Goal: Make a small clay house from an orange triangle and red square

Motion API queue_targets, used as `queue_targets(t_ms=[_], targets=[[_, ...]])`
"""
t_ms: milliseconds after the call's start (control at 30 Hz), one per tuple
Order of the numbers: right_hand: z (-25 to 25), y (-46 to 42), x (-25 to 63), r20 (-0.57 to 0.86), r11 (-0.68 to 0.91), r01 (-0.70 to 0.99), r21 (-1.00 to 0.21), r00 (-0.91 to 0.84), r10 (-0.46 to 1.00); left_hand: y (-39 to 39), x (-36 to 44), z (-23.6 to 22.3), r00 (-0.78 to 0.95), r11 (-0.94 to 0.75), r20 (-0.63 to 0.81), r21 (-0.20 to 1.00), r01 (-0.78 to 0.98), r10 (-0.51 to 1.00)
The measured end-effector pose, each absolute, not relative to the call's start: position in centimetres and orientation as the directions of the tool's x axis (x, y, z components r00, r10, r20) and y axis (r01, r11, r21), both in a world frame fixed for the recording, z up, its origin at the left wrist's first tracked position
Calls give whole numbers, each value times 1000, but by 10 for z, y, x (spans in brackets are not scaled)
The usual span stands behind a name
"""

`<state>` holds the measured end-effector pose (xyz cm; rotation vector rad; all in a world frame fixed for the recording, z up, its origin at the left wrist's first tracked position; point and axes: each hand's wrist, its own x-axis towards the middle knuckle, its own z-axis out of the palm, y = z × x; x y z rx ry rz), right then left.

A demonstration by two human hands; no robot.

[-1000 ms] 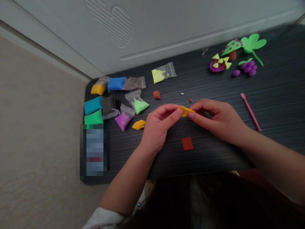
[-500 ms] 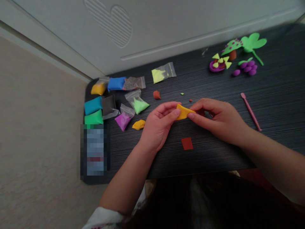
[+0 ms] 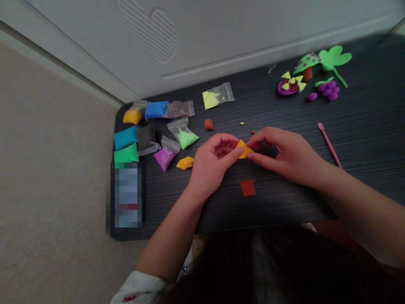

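Observation:
A flattened yellow piece of modelling clay (image 3: 244, 150) is pinched between both hands above the dark table. My left hand (image 3: 215, 158) grips its left side with thumb and fingers. At its right edge, my right hand (image 3: 281, 154) pinches with thumb and fingertips. Just below them lies a flat dark red square (image 3: 248, 188). Beside my left hand is a lump of yellow clay (image 3: 185, 163). A brown-red lump (image 3: 209, 124) and a tiny green bit (image 3: 241, 123) lie beyond the hands.
Bags of coloured clay, including purple (image 3: 164, 158), light green (image 3: 187, 138) and pale yellow (image 3: 211, 99), lie left and behind. A pixelated patch (image 3: 128, 196) covers the near left corner. A pink tool (image 3: 329, 145) lies right; clay grapes (image 3: 328, 89) and a green clay flower (image 3: 334, 57) stand behind it.
The yellow clay between my hands now looks more triangular and compact. My right hand has shifted slightly left towards my left hand. The whole view has moved a little.

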<state>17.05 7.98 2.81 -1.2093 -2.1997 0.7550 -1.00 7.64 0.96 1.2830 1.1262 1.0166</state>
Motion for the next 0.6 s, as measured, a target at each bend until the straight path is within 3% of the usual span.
queue_targets(t_ms=[167, 267, 333, 467, 600], targets=[[25, 78, 175, -50, 312, 550, -775, -545, 837, 70, -12, 13, 300, -53, -65, 929, 367, 952], [23, 76, 176, -132, 297, 573, -764, -589, 797, 58, -16, 15, 375, -210, -29, 787, 580, 927], [22, 75, 175, -167, 320, 605, -729, -611, 774, 46, -19, 15, 384, -330, 70, 665, 670, 921], [22, 74, 172, -174, 384, 631, -674, -641, 747, 15, -25, 15, 404, -485, 268, 486, 727, 874], [21, 73, 170, -160, 377, 648, -662, -613, 773, -14, -23, 7, 504, -583, 293, 397, 709, 812]])
